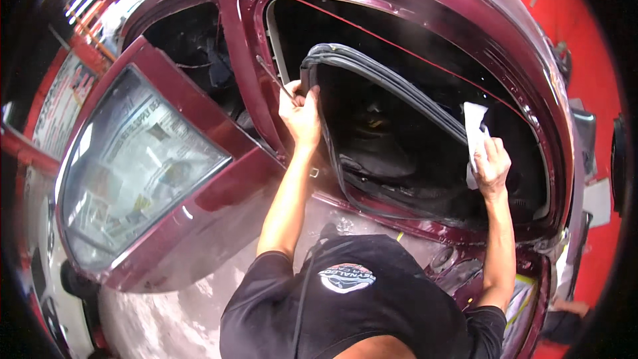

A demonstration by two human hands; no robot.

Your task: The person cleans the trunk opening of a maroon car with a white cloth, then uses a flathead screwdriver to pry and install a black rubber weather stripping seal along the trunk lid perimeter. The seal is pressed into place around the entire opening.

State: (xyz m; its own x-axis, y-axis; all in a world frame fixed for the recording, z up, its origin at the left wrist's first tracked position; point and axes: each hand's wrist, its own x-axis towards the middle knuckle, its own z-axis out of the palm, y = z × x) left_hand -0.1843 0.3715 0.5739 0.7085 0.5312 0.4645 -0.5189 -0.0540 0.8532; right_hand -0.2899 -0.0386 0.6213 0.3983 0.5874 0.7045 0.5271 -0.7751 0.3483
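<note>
A black rubber window seal [392,74] hangs as a large bent loop in front of the dark window opening of a maroon car. My left hand [302,118] is closed on the seal near its upper left corner. A thin stick-like tool [271,73] also juts up from between those fingers; its exact kind is unclear. On the right, my right hand [492,165] grips a folded white cloth [474,123], wrapped around or pressed to the seal. The cloth hides that stretch of rubber. The loop's lower side droops near the bottom edge of the opening.
To the left, a maroon car door [226,179] with a reflective glass pane [143,159] stands open. A red cord [385,40] slants across the window opening. The maroon window frame [425,10] curves around it. At lower right shows another person's hand [571,307].
</note>
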